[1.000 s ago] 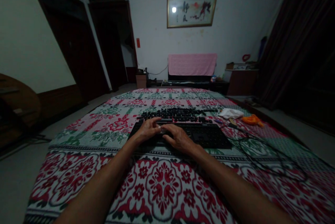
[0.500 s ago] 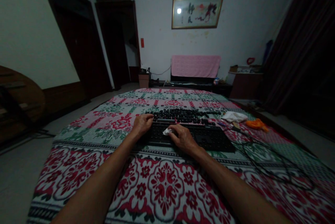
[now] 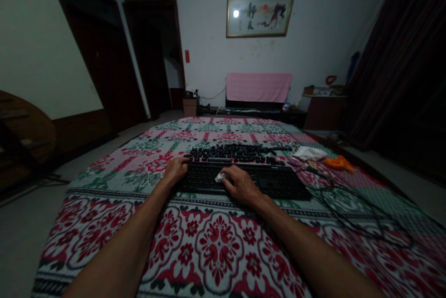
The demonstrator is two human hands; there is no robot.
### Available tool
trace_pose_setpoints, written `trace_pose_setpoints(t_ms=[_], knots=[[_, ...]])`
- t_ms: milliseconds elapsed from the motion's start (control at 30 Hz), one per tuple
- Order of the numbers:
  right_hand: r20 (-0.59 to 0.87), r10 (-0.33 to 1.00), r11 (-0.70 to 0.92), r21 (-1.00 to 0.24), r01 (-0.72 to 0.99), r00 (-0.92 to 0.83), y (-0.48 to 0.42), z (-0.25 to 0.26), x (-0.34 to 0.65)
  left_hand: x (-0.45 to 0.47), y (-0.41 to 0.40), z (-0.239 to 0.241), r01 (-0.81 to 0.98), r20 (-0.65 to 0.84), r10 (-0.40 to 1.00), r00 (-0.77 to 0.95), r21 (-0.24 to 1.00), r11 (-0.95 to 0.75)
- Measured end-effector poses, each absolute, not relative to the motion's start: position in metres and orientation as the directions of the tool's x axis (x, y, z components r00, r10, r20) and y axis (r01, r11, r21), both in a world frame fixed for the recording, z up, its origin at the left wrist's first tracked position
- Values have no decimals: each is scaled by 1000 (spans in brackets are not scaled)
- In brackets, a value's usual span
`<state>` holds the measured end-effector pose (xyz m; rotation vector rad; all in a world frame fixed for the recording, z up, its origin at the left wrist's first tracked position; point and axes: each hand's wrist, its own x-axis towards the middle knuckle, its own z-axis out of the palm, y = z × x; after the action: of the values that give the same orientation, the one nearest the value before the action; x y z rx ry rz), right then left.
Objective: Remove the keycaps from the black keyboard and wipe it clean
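A black keyboard base [image 3: 278,186], its keycaps off, lies across the patterned cloth in front of me. My right hand [image 3: 241,184] rests over its middle and pinches a crumpled white tissue [image 3: 220,177] against its surface. At the left end of the base, my left hand [image 3: 176,170] is closed with its fingertips at the upper left corner, gripping the edge. Loose black keycaps [image 3: 240,150] lie in rows and heaps just behind the base. A dark cable [image 3: 362,237] trails in loops to the right.
White crumpled cloth or paper [image 3: 310,153] and an orange bag or cloth [image 3: 338,163] lie on the right side of the flowered tablecloth [image 3: 219,247]. Farther back, a pink towel [image 3: 258,87] covers a screen-like object on a low cabinet.
My left hand has moved left, from over the base near the keycaps to its left end. My right hand with the tissue has barely shifted. The view has turned slightly.
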<state>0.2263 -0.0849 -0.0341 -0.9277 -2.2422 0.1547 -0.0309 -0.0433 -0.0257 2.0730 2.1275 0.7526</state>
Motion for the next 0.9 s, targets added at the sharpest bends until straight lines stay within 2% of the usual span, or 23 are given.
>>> trace_pose_setpoints(t_ms=[500, 600, 800, 900], knots=[[584, 659, 730, -343, 592, -474, -83, -38, 234, -17, -45, -27, 904, 271, 948, -169, 426, 39], [583, 662, 726, -344, 595, -471, -82, -38, 237, -19, -42, -28, 874, 263, 947, -184, 485, 35], [565, 664, 724, -326, 608, -489, -83, -36, 238, -36, -36, -39, 713, 210, 957, -202, 701, -3], [500, 692, 705, -312, 637, -521, -84, -31, 240, -40, -35, -43, 673, 244, 949, -201, 738, -47]])
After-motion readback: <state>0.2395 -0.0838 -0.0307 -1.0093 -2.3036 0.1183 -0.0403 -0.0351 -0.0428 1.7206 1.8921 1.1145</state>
